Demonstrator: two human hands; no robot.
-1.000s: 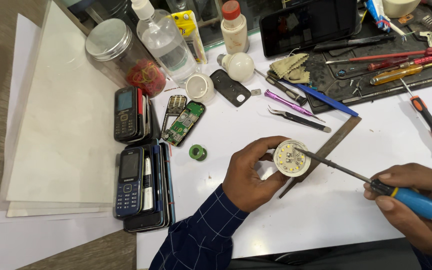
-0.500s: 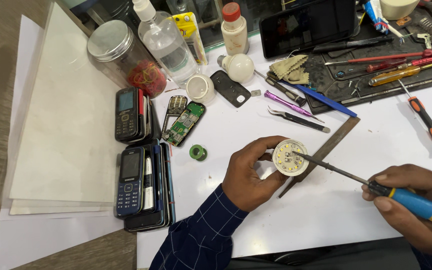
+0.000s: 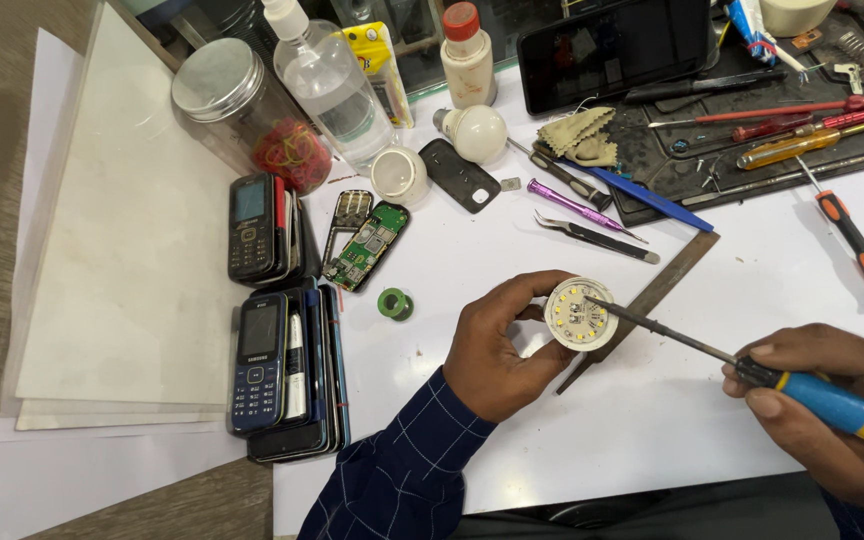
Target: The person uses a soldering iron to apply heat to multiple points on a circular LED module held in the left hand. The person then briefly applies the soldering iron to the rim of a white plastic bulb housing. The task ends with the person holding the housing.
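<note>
My left hand (image 3: pixel 502 345) grips a round white lamp base (image 3: pixel 579 314) whose flat face carries several small yellow LED chips, turned up toward me. My right hand (image 3: pixel 832 410) holds a screwdriver with a blue and yellow handle (image 3: pixel 832 402). Its thin dark shaft (image 3: pixel 662 330) reaches leftward, and the tip touches the LED disc. Both hands hover just above the white table (image 3: pixel 652 430), near its front edge.
Left of my hands lie stacks of old keypad phones (image 3: pixel 262 360), an opened phone with a green circuit board (image 3: pixel 367 245) and a green solder spool (image 3: pixel 393 303). Behind are a jar of rubber bands (image 3: pixel 252 120), a clear bottle (image 3: pixel 332 85), a bulb (image 3: pixel 477 130), tweezers (image 3: pixel 592 235), a metal ruler (image 3: pixel 667 280), an orange screwdriver (image 3: pixel 852 240) and a tool tray (image 3: pixel 752 150).
My left hand has turned the lamp base slightly. The screwdriver tip stays on the LED disc and the right hand has barely shifted.
</note>
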